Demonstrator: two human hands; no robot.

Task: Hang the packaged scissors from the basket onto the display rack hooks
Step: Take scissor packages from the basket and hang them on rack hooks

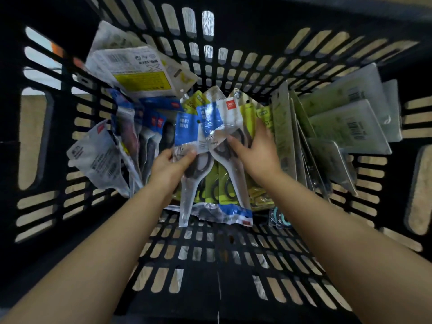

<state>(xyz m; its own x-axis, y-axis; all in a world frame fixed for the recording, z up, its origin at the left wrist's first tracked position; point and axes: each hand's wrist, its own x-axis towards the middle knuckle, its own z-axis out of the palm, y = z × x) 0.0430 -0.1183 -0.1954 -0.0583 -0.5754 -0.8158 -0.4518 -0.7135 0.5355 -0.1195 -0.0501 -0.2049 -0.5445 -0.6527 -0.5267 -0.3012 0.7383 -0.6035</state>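
Head view, looking straight down into a black slotted basket [245, 66]. Both forearms reach in from the lower edge.

Left hand [168, 167]: fingers and thumb curled, pinching the handle end of a clear scissors pack with a blue label [187, 146]. Pack hangs long, its narrow tip pointing toward the near basket wall.

Right hand [254, 148]: thumb and fingers closed around a second blue-label scissors pack [219, 127], just beside the first; the two packs overlap at their upper ends. Red brand tag shows at the top of the second pack.

Under both hands: yellow-green scissors packs [224, 185] lying in the basket bottom, dark handle loops visible through the plastic.

Left side of basket: upright blue-and-white packs [149, 127], a white-backed pack with barcode and yellow panel [138, 71] tilted against the far-left wall, another pale pack [98, 157] leaning lower left.

Right side: row of pale green cards [343, 127] standing on edge, barcodes showing.

Near right corner: small teal-ringed item [280, 217], too small to identify.
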